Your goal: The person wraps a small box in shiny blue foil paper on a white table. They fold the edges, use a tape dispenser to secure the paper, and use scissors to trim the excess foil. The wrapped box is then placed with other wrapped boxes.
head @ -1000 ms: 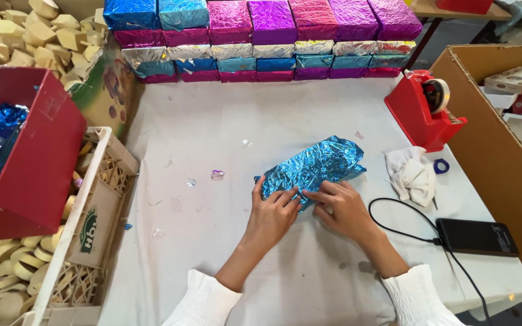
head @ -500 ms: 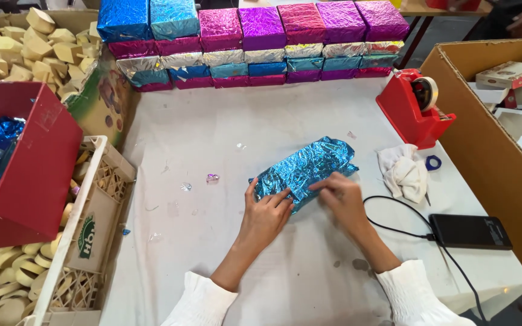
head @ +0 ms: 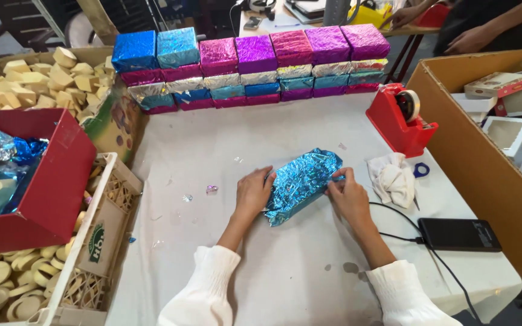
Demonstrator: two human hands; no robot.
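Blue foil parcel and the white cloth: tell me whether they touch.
Apart. The head view shows bare table between the blue foil parcel and the white cloth, with the right hand between them.
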